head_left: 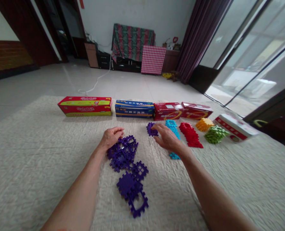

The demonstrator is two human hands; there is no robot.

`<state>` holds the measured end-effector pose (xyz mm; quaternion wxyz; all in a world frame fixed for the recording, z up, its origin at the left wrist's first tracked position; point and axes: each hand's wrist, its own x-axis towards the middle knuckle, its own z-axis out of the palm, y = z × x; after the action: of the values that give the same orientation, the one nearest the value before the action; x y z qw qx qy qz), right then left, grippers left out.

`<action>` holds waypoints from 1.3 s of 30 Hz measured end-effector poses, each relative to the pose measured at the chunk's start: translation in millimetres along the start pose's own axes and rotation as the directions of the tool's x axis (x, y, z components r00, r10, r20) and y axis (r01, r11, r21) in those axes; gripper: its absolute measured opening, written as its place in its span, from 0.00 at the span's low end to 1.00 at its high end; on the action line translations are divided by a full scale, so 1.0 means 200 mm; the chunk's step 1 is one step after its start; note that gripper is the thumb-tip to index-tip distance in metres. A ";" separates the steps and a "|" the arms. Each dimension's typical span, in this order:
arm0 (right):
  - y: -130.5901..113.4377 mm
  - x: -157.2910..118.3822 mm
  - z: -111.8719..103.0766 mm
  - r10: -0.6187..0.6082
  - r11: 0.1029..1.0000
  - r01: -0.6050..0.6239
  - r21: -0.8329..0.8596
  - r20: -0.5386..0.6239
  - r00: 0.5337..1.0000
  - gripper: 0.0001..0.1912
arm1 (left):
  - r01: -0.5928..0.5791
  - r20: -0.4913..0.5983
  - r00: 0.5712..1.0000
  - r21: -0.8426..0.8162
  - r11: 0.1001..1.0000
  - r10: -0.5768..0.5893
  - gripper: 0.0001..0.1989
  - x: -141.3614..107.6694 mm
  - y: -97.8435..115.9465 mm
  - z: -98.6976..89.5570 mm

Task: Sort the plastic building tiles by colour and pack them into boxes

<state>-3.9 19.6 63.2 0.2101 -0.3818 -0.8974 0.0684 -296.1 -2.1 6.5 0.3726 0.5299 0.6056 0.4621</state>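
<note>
Purple interlocking pieces [126,184] lie in a loose heap on the cream mat [67,144]. My left hand [112,137] is at the heap's upper left edge, its fingers bent together; what they hold, if anything, is hidden. Further right, my right hand [165,136] has its fingertips at a separate purple piece [151,129], thumb and fingers apart. Partly behind that hand and wrist is a row of light blue pieces [172,125]. Beside it lie red pieces [190,134], then yellow pieces [204,124] and green pieces [215,134].
Along the mat's far side stand a red and yellow-green box [87,110], a blue box [134,112], two red boxes [168,115] and a white and red box [236,128]. A white cable [96,82] lies on the tiled floor beyond.
</note>
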 end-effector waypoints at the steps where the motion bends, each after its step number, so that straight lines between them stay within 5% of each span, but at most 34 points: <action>1: 0.03 0.04 0.00 0.018 0.999 -0.019 -0.026 -0.016 1.000 0.19 | 0.004 -0.001 1.000 0.000 1.000 -0.004 0.19 0.00 0.00 0.00; 6: 0.14 0.15 0.00 0.047 0.997 -0.048 -0.062 -0.021 0.999 0.19 | -0.006 0.004 1.000 0.015 1.000 0.006 0.19 0.01 -0.01 0.00; 12: 0.14 0.14 0.02 0.037 0.998 -0.041 -0.045 -0.091 0.995 0.22 | -0.002 0.012 1.000 0.022 1.000 0.002 0.19 0.00 0.00 0.00; 15: 0.06 0.09 0.02 -0.030 0.999 0.033 0.013 -0.146 0.989 0.20 | 0.009 0.015 1.000 0.018 1.000 -0.009 0.19 0.00 0.00 0.00; 21: -0.18 0.01 0.14 -0.187 0.960 0.173 0.220 0.046 0.981 0.16 | -0.033 0.024 0.999 0.041 0.999 0.032 0.17 0.00 0.01 -0.01; 26: -0.33 -0.01 0.23 -0.312 0.927 0.285 0.242 0.084 0.946 0.20 | -0.061 0.048 0.997 0.040 0.997 0.060 0.16 0.00 0.00 -0.01; 39: -0.25 -0.04 0.24 -0.212 0.961 0.195 0.198 0.068 0.975 0.11 | -0.045 0.354 0.934 -0.030 0.999 0.052 0.19 -0.04 0.04 -0.05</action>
<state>-53.0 -18.9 32.3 0.2116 -0.2623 -0.9297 0.1486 -300.9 -11.2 17.5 0.4697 0.6154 0.5103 0.3745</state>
